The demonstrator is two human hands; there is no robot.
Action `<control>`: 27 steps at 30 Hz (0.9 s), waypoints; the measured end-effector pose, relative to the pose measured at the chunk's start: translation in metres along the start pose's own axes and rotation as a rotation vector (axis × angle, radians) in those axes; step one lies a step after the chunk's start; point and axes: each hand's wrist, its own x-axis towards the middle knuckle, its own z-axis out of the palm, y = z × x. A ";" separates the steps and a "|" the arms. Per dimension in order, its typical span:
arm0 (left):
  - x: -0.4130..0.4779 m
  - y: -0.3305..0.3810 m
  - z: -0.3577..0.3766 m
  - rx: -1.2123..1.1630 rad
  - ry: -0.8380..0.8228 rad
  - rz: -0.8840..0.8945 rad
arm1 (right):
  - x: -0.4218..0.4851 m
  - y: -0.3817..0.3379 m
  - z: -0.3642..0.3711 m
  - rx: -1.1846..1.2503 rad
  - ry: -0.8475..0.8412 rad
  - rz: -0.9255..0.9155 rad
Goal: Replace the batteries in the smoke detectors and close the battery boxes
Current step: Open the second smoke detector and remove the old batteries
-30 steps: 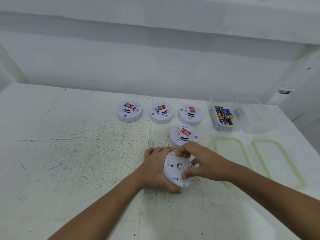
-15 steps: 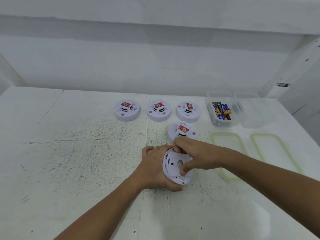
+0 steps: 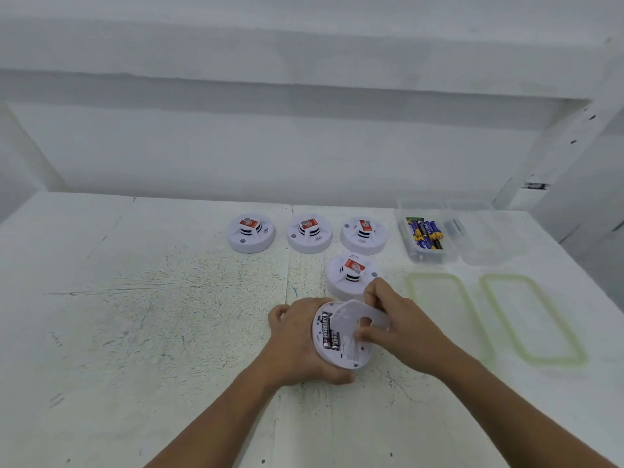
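A left hand (image 3: 297, 342) cradles an upturned detector (image 3: 347, 358), fingers curled round its rim, while the right hand (image 3: 395, 325) pinches the cover (image 3: 358, 315) between thumb and fingers, tilted up off two black batteries (image 3: 329, 332) seated inside. Behind the detector, four others (image 3: 349, 275) sit face up, apparently unopened. Fresh batteries (image 3: 423, 234) wait in a box (image 3: 405, 211) behind it to the right. The job looks barely begun.
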 end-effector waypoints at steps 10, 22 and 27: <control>-0.016 -0.009 0.002 0.048 -0.021 -0.083 | -0.015 0.022 0.005 -0.123 0.412 0.227; -0.023 -0.015 0.010 0.061 0.081 -0.071 | -0.013 0.031 0.048 -0.835 0.456 0.155; -0.024 -0.015 0.009 0.092 0.068 -0.076 | -0.014 0.032 0.050 -0.876 0.418 0.185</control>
